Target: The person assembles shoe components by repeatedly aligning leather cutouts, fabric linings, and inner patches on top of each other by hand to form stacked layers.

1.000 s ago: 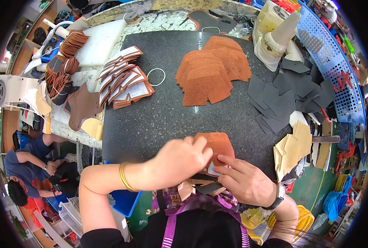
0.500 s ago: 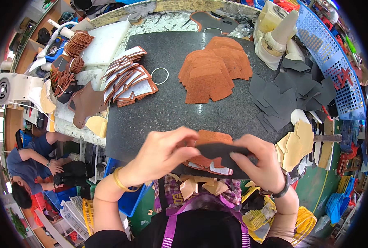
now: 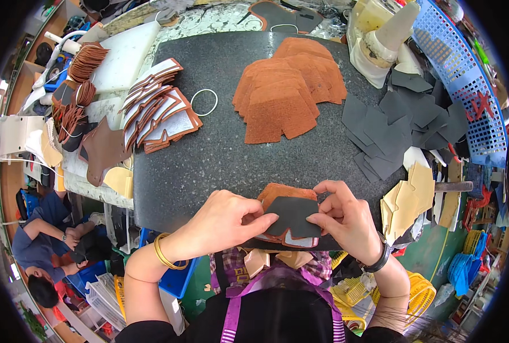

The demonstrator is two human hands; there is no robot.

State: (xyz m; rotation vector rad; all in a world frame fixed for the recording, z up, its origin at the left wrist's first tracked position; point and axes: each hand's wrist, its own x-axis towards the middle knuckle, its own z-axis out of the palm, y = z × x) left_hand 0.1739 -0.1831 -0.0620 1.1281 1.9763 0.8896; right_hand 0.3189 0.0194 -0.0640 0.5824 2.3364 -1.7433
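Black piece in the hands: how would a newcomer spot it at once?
Find the dark speckled slab and go to its near edge. There, between left hand and right hand, the black piece partly covers a reddish-brown piece. Unlike the dark pieces heaped at the slab's right, it is held by both hands.

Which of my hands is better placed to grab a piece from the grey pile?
Likely your right hand: it's nearer the grey pile, on the same side. Your left hand is farther off. Both now hold the grey piece.

Head-worn fisheye view, facing down, close above the hands (image 3: 223, 220)
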